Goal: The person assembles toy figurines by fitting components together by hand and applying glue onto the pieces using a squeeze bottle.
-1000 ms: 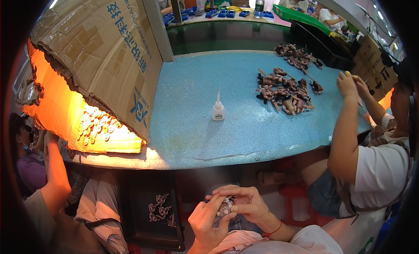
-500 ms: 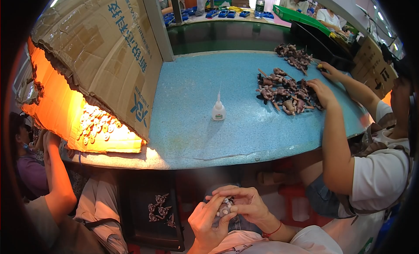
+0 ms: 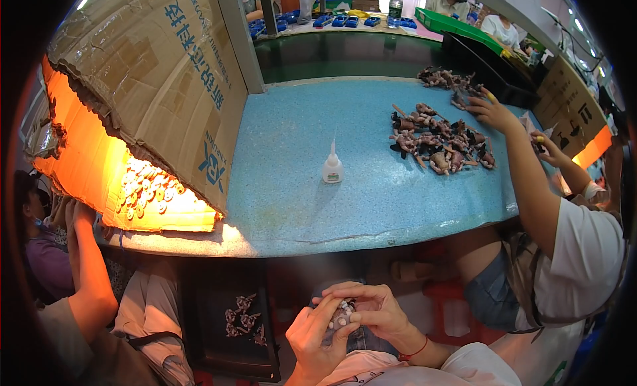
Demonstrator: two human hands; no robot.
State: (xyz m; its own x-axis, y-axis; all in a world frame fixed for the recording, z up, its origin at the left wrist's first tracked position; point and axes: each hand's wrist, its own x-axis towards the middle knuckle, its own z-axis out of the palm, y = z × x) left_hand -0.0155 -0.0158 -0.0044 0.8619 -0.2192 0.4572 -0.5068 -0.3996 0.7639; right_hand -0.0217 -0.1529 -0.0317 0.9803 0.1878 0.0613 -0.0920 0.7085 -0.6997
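Note:
Close to my body, below the table's front edge, a small pale-and-brown figurine (image 3: pixel 342 314) is gripped between both hands. My left hand (image 3: pixel 314 329) has its fingers closed round one side of it. My right hand (image 3: pixel 379 313), with a red cord at the wrist, pinches the other side with thumb and fingers. Much of the figurine is hidden by the fingers. A small white squeeze bottle with a thin nozzle (image 3: pixel 332 166) stands upright on the blue table mat (image 3: pixel 292 213), beyond my hands.
Similar figurines lie piled (image 3: pixel 441 139) at the table's right. A co-worker's hand (image 3: pixel 492 112) reaches over there. Left, a cardboard box (image 3: pixel 152 74) shelters small round parts (image 3: pixel 147 190) under orange light. A black tray (image 3: pixel 225 349) with several figurines sits lower left.
The co-worker at right has moved one hand farther back toward the rear pile and drawn the other back to the right. My hands and the figurine have hardly moved.

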